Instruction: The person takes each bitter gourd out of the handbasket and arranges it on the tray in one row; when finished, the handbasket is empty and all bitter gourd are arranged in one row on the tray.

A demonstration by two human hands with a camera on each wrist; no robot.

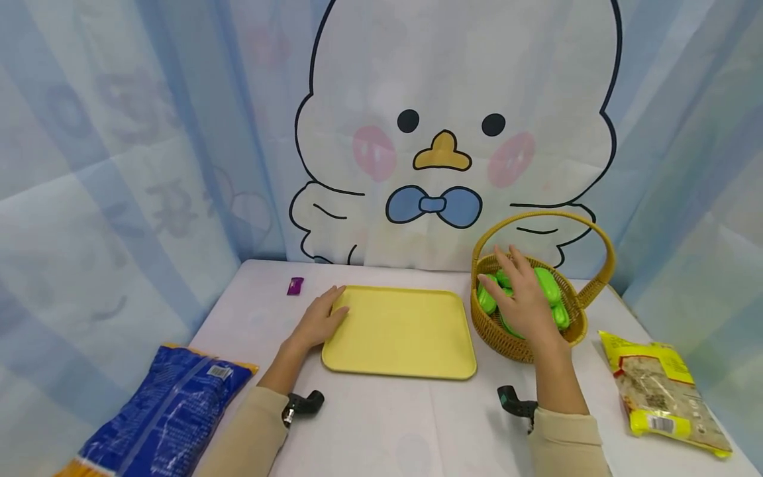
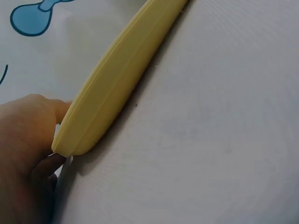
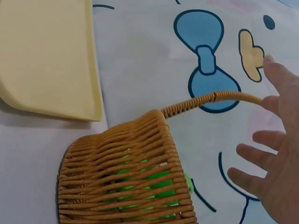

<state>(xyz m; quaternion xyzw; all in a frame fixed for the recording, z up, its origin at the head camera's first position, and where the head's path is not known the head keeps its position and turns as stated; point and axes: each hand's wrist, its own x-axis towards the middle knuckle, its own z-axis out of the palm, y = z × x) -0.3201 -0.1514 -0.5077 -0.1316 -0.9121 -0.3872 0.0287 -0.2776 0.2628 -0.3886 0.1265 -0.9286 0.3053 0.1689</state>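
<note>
A yellow rectangular tray [image 1: 399,331] lies on the white table in front of me. My left hand [image 1: 318,320] grips its left edge; in the left wrist view the tray's side [image 2: 107,88] sits between thumb and fingers. Over the wicker basket [image 1: 507,344] on the right, my right hand [image 1: 524,305] hovers with spread fingers, holding nothing. Several bright green, glossy vegetable-like pieces [image 1: 547,285] lie inside the basket, partly hidden by that hand. Seen from the right wrist, the basket wall [image 3: 126,172] stands below and left of the open hand [image 3: 280,154].
A small purple wrapped packet [image 1: 295,286] rests beyond the left hand. At the left edge lies a blue bag [image 1: 173,404], and a yellow, see-through bag [image 1: 661,391] is on the right. The basket's tall handle [image 1: 545,213] arches upward. A printed curtain [image 1: 441,79] hangs behind.
</note>
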